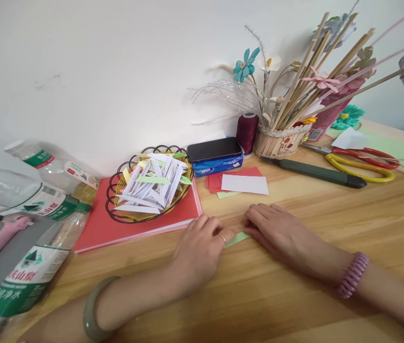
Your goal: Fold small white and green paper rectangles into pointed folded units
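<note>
A narrow light-green paper strip (237, 238) lies on the wooden table, its middle showing between my two hands. My left hand (202, 245), with a ring on one finger, has its fingers curled and pinches the left end. At the right end, the bent fingers of my right hand (282, 233) press together on the paper. Both ends of the strip are hidden under the fingers. Just beyond my hands lies a white paper slip (245, 184) on top of red paper slips (214, 181), with a bit of green paper underneath.
A wire-rimmed basket (111, 207) of folded paper pieces stands on red paper sheets (93, 228). Plastic bottles (30, 276) and a pink glue gun (4, 236) lie left. Behind are a phone (214, 149), thread spool (247, 133), stick holder (277, 143), green-handled tool (319, 172) and scissors (359, 166).
</note>
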A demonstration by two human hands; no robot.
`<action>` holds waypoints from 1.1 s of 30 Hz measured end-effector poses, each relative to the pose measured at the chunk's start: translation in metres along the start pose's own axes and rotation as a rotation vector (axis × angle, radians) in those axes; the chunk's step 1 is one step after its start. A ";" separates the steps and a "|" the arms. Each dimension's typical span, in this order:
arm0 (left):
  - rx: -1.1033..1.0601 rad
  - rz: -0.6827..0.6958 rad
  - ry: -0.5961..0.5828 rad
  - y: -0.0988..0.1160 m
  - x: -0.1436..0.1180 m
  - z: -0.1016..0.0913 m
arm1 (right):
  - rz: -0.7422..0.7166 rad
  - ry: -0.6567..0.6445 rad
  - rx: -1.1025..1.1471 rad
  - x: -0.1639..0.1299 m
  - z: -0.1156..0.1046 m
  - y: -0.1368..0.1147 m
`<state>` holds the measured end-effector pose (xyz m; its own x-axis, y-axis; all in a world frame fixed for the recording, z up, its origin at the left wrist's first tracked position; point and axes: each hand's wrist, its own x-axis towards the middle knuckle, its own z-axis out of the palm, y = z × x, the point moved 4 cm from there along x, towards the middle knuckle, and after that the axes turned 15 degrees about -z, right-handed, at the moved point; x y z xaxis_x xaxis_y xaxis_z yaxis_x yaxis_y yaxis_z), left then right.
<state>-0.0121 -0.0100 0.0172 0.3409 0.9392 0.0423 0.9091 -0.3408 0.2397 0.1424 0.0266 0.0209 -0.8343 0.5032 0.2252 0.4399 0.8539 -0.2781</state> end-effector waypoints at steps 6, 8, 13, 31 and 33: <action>-0.087 -0.024 0.018 -0.010 -0.004 -0.001 | 0.023 0.012 0.032 -0.007 -0.005 0.007; -0.066 0.007 0.045 -0.010 -0.005 0.000 | 0.047 0.023 0.023 -0.010 -0.006 0.011; 0.087 0.194 0.167 0.001 -0.007 0.001 | 0.067 0.032 0.009 -0.014 -0.005 0.017; 0.109 0.266 0.240 0.002 -0.008 -0.003 | 0.156 0.131 0.067 -0.030 -0.018 0.034; 0.086 0.270 0.245 0.002 -0.007 -0.002 | 0.158 0.189 0.063 -0.031 -0.019 0.029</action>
<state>-0.0134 -0.0173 0.0196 0.5128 0.7939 0.3266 0.8147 -0.5700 0.1065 0.1875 0.0386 0.0239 -0.6770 0.6509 0.3435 0.5333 0.7555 -0.3805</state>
